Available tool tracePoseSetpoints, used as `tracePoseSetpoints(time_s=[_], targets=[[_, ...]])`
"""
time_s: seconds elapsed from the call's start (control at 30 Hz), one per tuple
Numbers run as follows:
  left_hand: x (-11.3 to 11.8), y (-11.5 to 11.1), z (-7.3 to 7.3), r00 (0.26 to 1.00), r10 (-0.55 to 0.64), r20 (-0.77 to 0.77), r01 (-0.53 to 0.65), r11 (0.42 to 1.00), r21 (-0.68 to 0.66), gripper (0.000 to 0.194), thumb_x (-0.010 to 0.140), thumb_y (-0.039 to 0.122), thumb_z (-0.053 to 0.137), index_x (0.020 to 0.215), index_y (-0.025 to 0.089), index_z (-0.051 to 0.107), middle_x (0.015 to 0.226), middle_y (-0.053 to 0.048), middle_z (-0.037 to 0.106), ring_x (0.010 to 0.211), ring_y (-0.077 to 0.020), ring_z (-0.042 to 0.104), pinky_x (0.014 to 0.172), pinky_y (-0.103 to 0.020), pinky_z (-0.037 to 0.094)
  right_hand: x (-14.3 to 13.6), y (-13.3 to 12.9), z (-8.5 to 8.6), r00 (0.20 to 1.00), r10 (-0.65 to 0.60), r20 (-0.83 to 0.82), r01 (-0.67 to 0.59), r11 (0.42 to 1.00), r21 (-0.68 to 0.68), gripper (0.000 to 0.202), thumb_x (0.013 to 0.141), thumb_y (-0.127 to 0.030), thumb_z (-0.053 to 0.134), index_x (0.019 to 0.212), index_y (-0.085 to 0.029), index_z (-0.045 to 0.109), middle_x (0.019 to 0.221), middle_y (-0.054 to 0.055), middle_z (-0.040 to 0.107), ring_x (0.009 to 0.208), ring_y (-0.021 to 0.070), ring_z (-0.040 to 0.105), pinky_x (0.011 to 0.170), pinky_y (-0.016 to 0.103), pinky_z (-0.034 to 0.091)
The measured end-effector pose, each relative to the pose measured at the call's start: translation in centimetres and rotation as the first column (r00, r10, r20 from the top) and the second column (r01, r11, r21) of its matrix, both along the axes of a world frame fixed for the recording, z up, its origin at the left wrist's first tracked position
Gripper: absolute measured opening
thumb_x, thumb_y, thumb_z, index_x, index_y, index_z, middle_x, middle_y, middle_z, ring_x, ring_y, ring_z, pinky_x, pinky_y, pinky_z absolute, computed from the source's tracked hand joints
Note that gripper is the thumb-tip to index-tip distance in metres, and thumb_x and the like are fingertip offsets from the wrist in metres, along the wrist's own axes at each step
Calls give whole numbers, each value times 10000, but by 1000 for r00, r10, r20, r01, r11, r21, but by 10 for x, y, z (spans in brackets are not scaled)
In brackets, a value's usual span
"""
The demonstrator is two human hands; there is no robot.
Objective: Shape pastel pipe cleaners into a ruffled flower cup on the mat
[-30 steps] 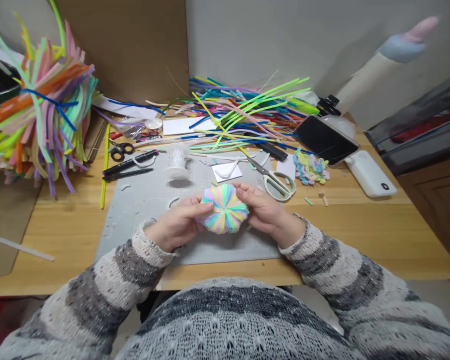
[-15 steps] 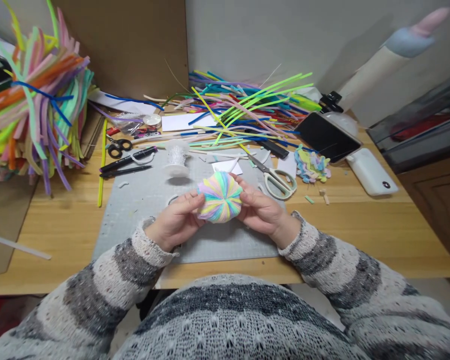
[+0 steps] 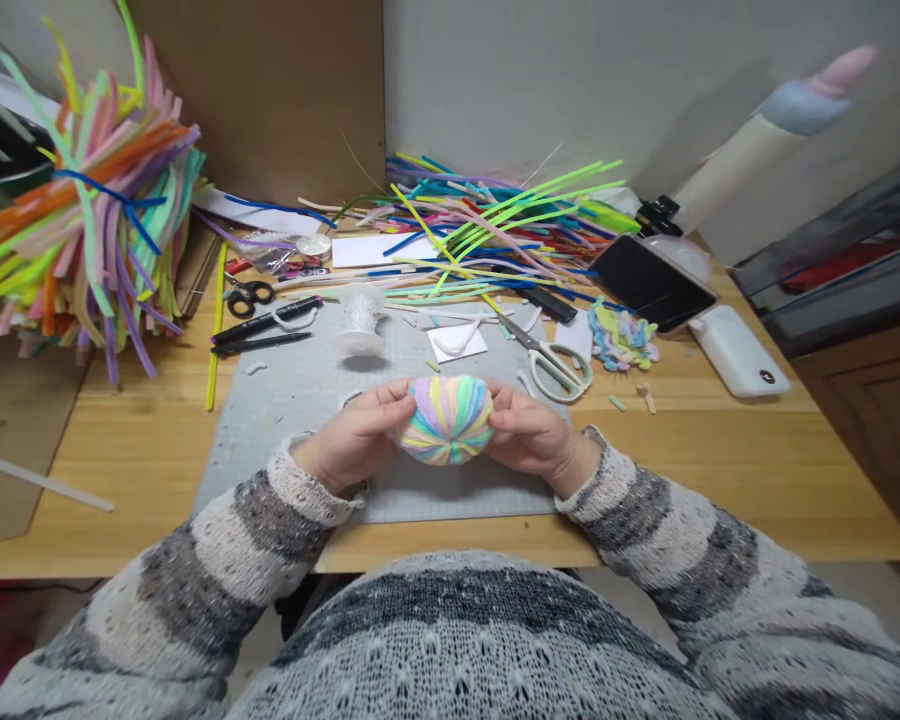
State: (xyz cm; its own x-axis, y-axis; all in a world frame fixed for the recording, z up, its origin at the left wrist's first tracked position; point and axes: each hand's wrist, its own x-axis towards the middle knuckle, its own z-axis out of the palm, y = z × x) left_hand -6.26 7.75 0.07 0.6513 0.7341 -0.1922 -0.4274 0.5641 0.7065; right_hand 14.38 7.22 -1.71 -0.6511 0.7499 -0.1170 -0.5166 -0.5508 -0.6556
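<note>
A round, puffy pastel pompom-like piece point(image 3: 451, 420), striped in yellow, mint, blue, pink and lilac bands that meet at one centre point, is held up between both hands over the grey cutting mat point(image 3: 270, 450). My left hand point(image 3: 364, 425) grips its left side, thumb on the front. On the opposite side, my right hand point(image 3: 531, 430) grips it the same way. The fingers behind the piece are partly hidden. Just beyond it lie a white card point(image 3: 461, 345) with a curved white strip on top and a clear spool of thread point(image 3: 361, 325).
White-handled scissors point(image 3: 559, 368) lie right of the card, near a cluster of pastel curls point(image 3: 622, 335). A phone point(image 3: 654, 283) leans beside a white power bank point(image 3: 742, 350). Loose pipe cleaners point(image 3: 495, 215) pile at the back; a big bundle point(image 3: 97, 220) stands left, near black scissors point(image 3: 249, 296).
Both hands have tipped the striped piece, so its centre point now sits lower and more of its top side shows. It has moved slightly lower, uncovering the white card. The camera view shifted slightly.
</note>
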Motion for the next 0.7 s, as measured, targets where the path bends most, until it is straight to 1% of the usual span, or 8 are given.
tracePoseSetpoints(time_s=[0.1,0.17,0.23,0.3,0.37,0.47,0.6,0.7], targets=[[-1,0,-2,997,-63,-45,62,998,-20,278,734,327,750,913,121,695,800,-67,705,688,-139,640,674,-228,488,-2,-4,0,997,72,29,-73,997,22,399,698,-369,771,1023,-168,655,876,25,691,797,129,646,792,240,494],[-1,0,-3,996,-70,-50,69,997,-29,282,742,362,743,880,121,696,798,-70,704,683,-144,639,673,-236,493,-3,-6,0,992,114,50,-116,993,31,385,724,-364,752,1033,-159,651,876,31,689,801,130,647,793,244,492],[-1,1,-4,998,-46,-32,45,999,-28,352,776,461,688,869,122,702,817,-87,707,712,-170,647,691,-267,504,-5,-7,0,994,98,44,-99,995,23,361,726,-336,755,1028,-169,650,879,22,686,809,126,645,804,247,489],[-1,3,-4,1000,-17,-1,17,999,-27,432,808,540,612,889,127,709,840,-100,711,755,-200,656,717,-300,514,-5,-6,1,999,40,24,-40,999,-2,348,712,-324,768,1010,-187,653,885,9,683,816,123,642,813,250,490],[-2,4,-3,1000,-15,16,16,1000,-16,392,816,495,618,931,132,711,870,-99,715,788,-211,662,742,-313,517,-4,-5,2,1000,-5,14,6,1000,-30,366,702,-322,778,1025,-205,653,899,3,683,818,125,640,801,252,496],[-2,4,-2,1000,-19,2,19,1000,9,326,781,380,686,982,124,708,918,-100,718,816,-206,666,774,-305,515,-3,-3,2,999,-8,31,10,999,-51,372,742,-381,740,1063,-213,653,923,17,684,800,127,634,761,254,502],[-2,2,-2,1000,6,-19,-7,1000,-27,384,767,417,694,989,104,711,903,-100,720,816,-194,662,784,-284,514,-3,-3,-3,995,31,96,-30,1000,-8,407,742,-443,731,1043,-176,667,920,48,684,791,141,628,746,267,493],[-1,1,-2,1000,17,-23,-18,999,-26,331,764,374,705,951,101,712,881,-90,716,784,-168,654,755,-248,505,-3,-3,-7,992,35,123,-36,999,6,424,718,-482,743,986,-160,675,881,55,681,781,149,621,762,288,486]])
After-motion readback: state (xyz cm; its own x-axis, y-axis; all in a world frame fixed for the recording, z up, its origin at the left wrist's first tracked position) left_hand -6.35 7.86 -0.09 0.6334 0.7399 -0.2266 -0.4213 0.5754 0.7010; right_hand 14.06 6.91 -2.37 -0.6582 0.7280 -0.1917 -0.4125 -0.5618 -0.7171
